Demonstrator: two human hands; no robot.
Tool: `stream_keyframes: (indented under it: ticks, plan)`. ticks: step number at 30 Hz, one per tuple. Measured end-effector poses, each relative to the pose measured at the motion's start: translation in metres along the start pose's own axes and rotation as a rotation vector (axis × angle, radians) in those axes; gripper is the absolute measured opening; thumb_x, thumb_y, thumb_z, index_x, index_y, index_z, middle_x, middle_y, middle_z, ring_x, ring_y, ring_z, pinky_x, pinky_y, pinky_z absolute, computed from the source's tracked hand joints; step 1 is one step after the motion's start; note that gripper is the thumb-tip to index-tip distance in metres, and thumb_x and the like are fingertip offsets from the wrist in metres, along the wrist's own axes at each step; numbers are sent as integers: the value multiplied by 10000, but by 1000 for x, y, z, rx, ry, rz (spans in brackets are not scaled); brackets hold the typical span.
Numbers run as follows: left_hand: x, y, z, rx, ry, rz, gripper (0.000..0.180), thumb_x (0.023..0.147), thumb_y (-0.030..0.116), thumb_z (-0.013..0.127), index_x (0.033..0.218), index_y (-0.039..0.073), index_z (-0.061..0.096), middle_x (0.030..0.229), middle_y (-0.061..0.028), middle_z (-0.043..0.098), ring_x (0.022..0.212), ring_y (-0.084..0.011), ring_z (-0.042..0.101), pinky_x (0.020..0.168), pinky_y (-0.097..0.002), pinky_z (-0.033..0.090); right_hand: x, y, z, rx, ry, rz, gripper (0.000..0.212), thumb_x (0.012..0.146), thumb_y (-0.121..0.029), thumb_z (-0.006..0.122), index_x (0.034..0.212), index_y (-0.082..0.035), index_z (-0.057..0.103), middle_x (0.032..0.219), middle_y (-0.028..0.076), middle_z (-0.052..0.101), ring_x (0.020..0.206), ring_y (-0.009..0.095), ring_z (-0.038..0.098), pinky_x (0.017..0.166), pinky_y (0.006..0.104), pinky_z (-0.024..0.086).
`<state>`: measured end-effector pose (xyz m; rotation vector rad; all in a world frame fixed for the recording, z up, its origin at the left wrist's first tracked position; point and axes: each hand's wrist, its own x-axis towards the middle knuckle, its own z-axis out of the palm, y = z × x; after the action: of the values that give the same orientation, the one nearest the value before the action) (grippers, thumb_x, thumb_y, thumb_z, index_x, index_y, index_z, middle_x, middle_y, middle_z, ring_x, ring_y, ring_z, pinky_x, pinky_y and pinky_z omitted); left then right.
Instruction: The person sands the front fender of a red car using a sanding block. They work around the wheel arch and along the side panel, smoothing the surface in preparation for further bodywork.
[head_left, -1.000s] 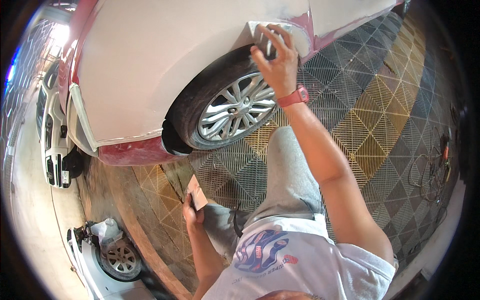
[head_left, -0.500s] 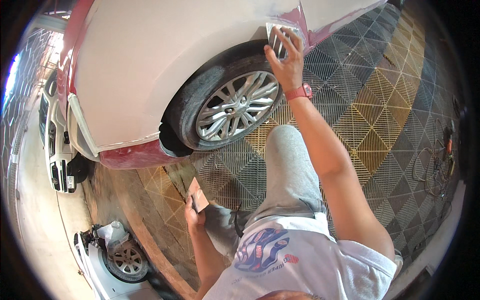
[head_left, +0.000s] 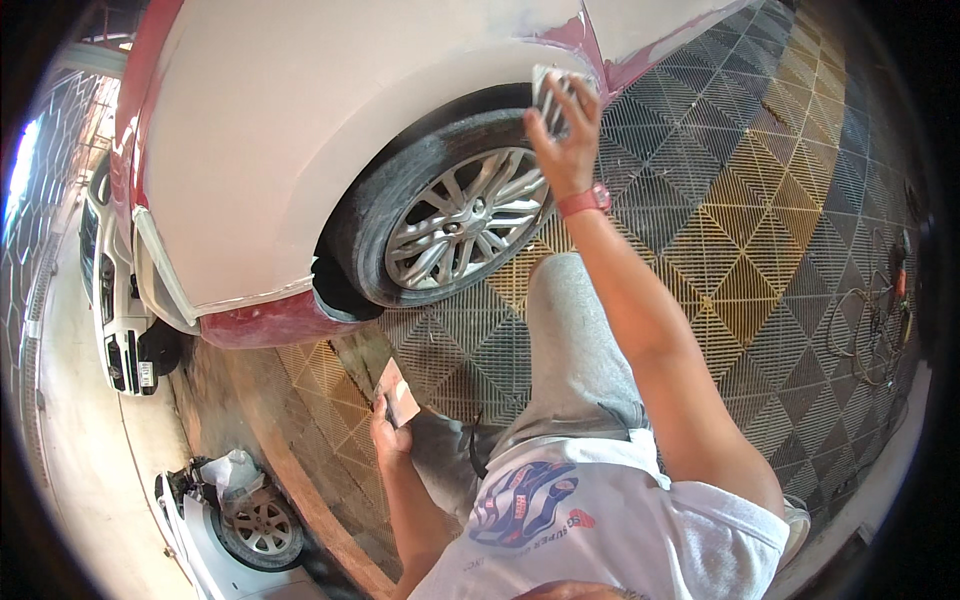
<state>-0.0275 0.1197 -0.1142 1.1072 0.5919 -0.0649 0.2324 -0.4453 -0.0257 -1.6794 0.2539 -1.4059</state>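
My right hand (head_left: 565,135), with a red watch at the wrist, is raised at the car's wheel arch. Its fingers are spread over a flat rectangular pad (head_left: 543,76), pale along its top edge and dark below; whether it touches the panel I cannot tell. The car's body panel (head_left: 270,120) is coated dull beige, with dark red paint showing at its edges. Just below the pad is the wheel (head_left: 470,220), with a black tyre and silver spokes. Lower down, my left hand (head_left: 389,435) grips a flat tan rectangular piece (head_left: 400,392) above my bent leg.
Grey and yellow grid tiles (head_left: 750,240) cover the floor. A cable (head_left: 865,330) lies coiled at the right. On the left stand a white vehicle (head_left: 120,290) and a pale body part with a wheel (head_left: 262,530). The red lower bumper (head_left: 270,320) juts out by the tyre.
My right hand and its pad have moved slightly down and left, lower against the wheel arch. The view has shifted a little; my left hand still holds the tan piece.
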Motion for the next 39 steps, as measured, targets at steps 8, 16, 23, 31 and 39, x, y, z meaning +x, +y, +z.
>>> stream_keyframes:
  ticks: [8,16,23,31,39]
  plan:
    - [-21,9,20,133,11,18,495,1181,330,499,1516,-23,589,1455,-143,707,1291,-282,704,1112,-437,561,33,-33,8,87,-84,33,548,822,-210,889,1356,-145,787,1377,144,681,1255,340,685,1050,429,574]
    - [-13,9,19,82,13,-23,508,1185,322,522,1559,-20,545,1499,-140,646,1364,-290,640,1163,-419,523,-30,-30,26,-107,-186,-106,601,819,-195,897,1405,-204,764,1480,118,624,1490,399,545,1176,560,458]
    - [-22,11,15,89,34,8,491,1180,299,534,1555,-16,547,1468,-129,666,1309,-279,671,1131,-418,552,20,34,-2,0,-9,31,581,858,-199,895,1420,-153,758,1444,143,633,1363,353,610,1153,467,512]
    - [-33,18,17,107,30,21,480,1167,289,563,1547,-5,562,1425,-118,699,1259,-258,702,1102,-409,575,-12,30,27,40,-15,17,637,837,-183,928,1446,-159,742,1453,163,593,1467,415,556,1205,504,491]
    - [-22,11,17,28,24,3,455,1149,253,598,1527,-2,584,1432,-120,694,1304,-267,678,1129,-399,556,31,59,-14,86,-9,275,520,915,-240,856,1414,-128,763,1409,163,652,1364,333,616,1182,462,483]
